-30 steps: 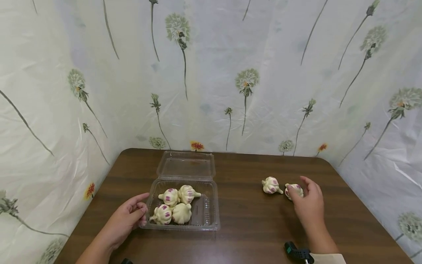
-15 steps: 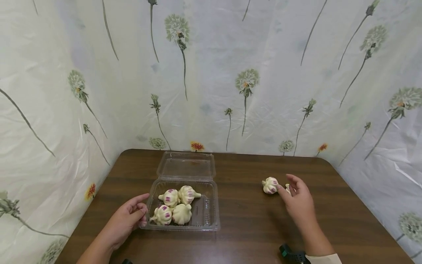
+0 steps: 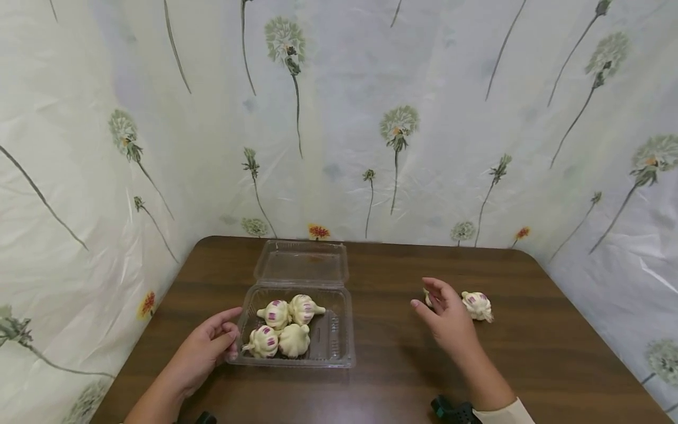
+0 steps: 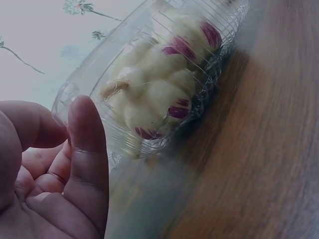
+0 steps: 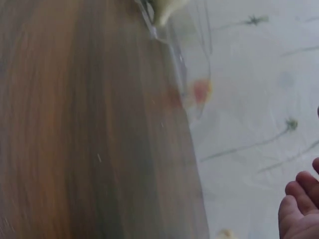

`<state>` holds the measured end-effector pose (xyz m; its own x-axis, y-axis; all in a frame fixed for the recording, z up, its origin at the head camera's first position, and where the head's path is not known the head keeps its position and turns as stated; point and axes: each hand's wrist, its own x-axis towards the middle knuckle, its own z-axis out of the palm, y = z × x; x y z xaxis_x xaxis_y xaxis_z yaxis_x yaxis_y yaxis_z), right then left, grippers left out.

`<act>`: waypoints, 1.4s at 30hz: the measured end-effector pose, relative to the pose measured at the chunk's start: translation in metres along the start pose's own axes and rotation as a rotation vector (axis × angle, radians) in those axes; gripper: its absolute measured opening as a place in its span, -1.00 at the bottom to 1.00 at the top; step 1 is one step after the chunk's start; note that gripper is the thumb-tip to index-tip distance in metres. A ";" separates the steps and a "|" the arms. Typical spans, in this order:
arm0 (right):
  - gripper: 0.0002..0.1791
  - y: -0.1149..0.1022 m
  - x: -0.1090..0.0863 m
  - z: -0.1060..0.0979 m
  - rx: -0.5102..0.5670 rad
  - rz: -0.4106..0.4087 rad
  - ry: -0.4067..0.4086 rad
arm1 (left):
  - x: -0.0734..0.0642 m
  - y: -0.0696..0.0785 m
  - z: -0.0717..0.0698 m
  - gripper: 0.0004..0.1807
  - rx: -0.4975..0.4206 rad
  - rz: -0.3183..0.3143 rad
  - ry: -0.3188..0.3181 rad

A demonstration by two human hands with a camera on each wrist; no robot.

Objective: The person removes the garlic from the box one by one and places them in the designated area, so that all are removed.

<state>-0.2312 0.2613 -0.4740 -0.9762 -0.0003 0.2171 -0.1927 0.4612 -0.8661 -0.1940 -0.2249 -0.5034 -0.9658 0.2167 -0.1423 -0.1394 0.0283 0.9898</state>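
Note:
My left hand [image 3: 203, 351] pinches the left rim of a clear plastic clamshell container [image 3: 344, 330] between thumb and fingers. In the left wrist view the thumb [image 4: 87, 124] lies at the container's edge. Several garlic bulbs [image 3: 293, 340], cream with purple patches, sit in the container's left and middle part. My right hand [image 3: 450, 315] hovers over the right side of the table, fingers apart and loosely bent. Just past its fingers a garlic bulb [image 3: 426, 297] shows partly; the hand hides the remainder. Another garlic bulb [image 3: 478, 306] lies just right of this hand.
The container's lid [image 3: 302, 263] lies folded back behind it. A dark wood table [image 3: 381, 341] bears everything. Flower-printed sheeting [image 3: 339, 118] rises along the table's back and sides.
My right hand has moved left from the right-hand garlic bulb to the other loose one. The right-hand bulb, partly covered before, is now in full view. The left hand keeps its place.

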 end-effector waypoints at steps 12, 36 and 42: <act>-0.29 -0.010 0.001 0.032 0.023 -0.046 -0.062 | 0.002 0.000 0.000 -0.39 -0.010 0.000 -0.001; -0.33 -0.042 -0.004 0.084 0.105 -0.111 -0.144 | 0.001 0.002 0.000 -0.38 0.001 0.004 0.005; -0.33 -0.053 -0.008 0.094 0.111 -0.113 -0.164 | 0.002 0.000 0.000 -0.37 -0.001 0.004 0.004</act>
<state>-0.2230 0.1530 -0.4721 -0.9490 -0.1954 0.2473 -0.3030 0.3495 -0.8866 -0.1957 -0.2245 -0.5032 -0.9672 0.2130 -0.1386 -0.1360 0.0267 0.9903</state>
